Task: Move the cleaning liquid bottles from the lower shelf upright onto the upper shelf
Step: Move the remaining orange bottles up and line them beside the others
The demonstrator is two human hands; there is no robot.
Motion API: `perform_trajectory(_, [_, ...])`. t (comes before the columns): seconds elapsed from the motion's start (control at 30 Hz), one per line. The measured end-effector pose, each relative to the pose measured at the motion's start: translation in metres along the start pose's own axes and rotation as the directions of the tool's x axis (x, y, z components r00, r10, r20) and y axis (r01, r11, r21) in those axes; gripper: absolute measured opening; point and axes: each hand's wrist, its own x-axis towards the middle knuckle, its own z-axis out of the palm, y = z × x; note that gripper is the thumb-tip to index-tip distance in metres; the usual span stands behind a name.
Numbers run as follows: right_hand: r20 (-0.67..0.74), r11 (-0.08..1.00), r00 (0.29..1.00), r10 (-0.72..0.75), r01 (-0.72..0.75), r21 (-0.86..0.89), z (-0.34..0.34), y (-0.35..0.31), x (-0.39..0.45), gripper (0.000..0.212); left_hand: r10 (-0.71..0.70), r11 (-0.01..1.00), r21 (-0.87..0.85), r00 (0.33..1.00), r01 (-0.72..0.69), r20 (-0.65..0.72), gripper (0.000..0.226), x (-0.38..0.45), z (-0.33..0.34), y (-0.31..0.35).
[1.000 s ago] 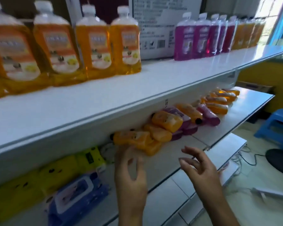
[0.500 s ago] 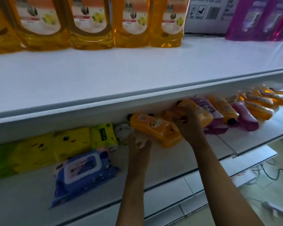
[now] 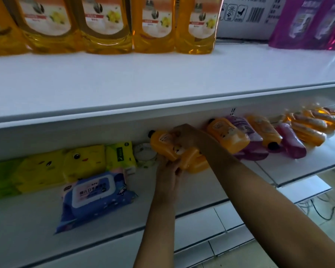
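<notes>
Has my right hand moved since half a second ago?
Yes. The right hand shifted left along the lower shelf, off the orange plastic bottle lying on purple ones, onto the leftmost lying orange bottle beside the yellow wipes pack.

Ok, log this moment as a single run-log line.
phase: pickup | left hand: under orange bottle | right hand: grip on top | bottle: lying on lower shelf | upper shelf: front free

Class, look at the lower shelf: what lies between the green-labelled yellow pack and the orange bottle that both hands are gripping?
In the head view, a small round white container sits between the yellow pack and the orange bottle, at the back of the lower shelf.
</notes>
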Motion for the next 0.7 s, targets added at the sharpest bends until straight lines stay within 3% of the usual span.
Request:
perform_trajectory(0.1, [-0.139, 0.967, 0.989, -0.059, 0.091, 0.236, -0.005, -0.002, -0.032, 0.050, 0.093, 0.971, 0.203, 0.983, -0.124, 0.156, 0.062, -0.015, -0.019, 0.032])
perform_trajectory(0.17, [-0.258, 0.892, 0.962, -0.090, 0.193, 0.410, -0.003, -0.003, -0.066, 0.060, 0.090, 0.918, 0.348, 0.952, -0.193, 0.291, 0.055, -0.028, -0.021, 0.057])
perform_trajectory(0.23, [-0.325, 0.796, 0.941, -0.094, 0.267, 0.542, 0.006, -0.005, -0.098, 0.065, 0.069, 0.860, 0.462, 0.947, -0.215, 0.313, 0.046, -0.040, -0.018, 0.067])
perform_trajectory(0.33, [-0.381, 0.698, 0.924, 0.025, 0.256, 0.669, 0.035, 0.017, -0.140, 0.080, -0.014, 0.819, 0.548, 0.948, -0.171, 0.318, 0.026, -0.059, -0.029, 0.049])
perform_trajectory(0.43, [-0.397, 0.601, 0.901, 0.173, 0.223, 0.768, 0.060, 0.045, -0.173, 0.074, -0.187, 0.814, 0.564, 0.855, -0.142, 0.484, 0.055, -0.083, -0.032, 0.037])
perform_trajectory(0.53, [-0.373, 0.598, 0.904, 0.210, 0.183, 0.780, 0.064, 0.064, -0.205, 0.061, -0.326, 0.801, 0.586, 0.736, -0.119, 0.594, 0.060, -0.094, -0.022, 0.024])
perform_trajectory(0.7, [-0.479, 0.556, 0.820, 0.315, 0.250, 0.793, 0.059, 0.076, -0.251, 0.077, -0.402, 0.795, 0.592, 0.614, -0.134, 0.679, 0.069, -0.105, 0.003, 0.006])
